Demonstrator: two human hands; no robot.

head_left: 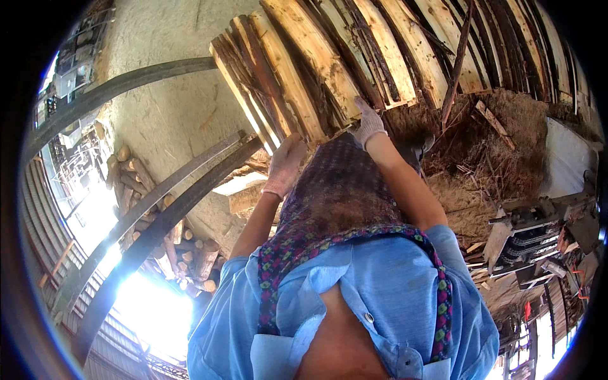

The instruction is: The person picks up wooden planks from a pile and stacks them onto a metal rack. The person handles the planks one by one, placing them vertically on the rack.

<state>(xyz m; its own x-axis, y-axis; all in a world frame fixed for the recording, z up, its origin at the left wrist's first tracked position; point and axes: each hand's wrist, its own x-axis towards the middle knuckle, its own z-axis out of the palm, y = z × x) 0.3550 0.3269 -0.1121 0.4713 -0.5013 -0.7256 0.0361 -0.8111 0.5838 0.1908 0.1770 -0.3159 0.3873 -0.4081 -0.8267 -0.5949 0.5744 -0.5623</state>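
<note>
- The left hand (284, 163), in a pale glove, presses flat with fingers together against the lower end of a wooden slab (266, 82) at the left edge of the stack (405, 50).
- The right hand (367, 122), also gloved, closes its fingers on the bottom end of another slab (316, 57), just above it.
- Round logs (190, 253) lie well apart, at the lower left.

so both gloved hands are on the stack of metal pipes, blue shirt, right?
Not pipes. The head view shows the left hand and right hand, both gloved, on a stack of rough wooden slabs. The blue shirt is right.
</note>
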